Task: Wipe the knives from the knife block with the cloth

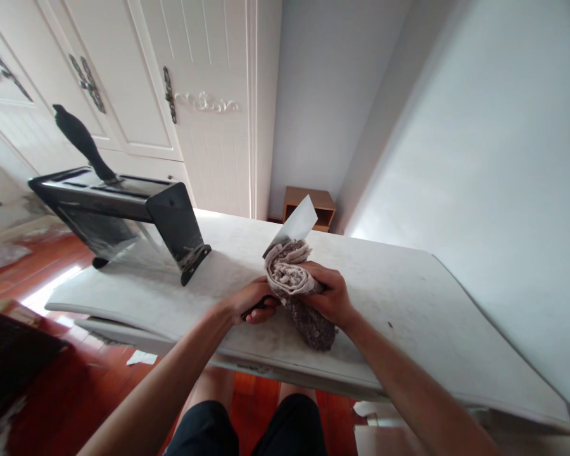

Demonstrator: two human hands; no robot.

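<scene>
A broad cleaver blade [298, 223] points up and away over a white marble slab [408, 297]. My left hand [254, 304] is closed around the cleaver's dark handle near the slab's front. My right hand [330, 292] grips a grey-beige cloth [292, 275] that is wrapped round the lower part of the blade; the cloth's darker end [316, 326] hangs down onto the slab.
A black knife block [123, 209] stands at the slab's left, with one black-handled knife [83, 140] stuck in it. White wardrobe doors [180, 95] are behind. A small wooden shelf [313, 206] sits in the far corner, and a plain wall runs along the right.
</scene>
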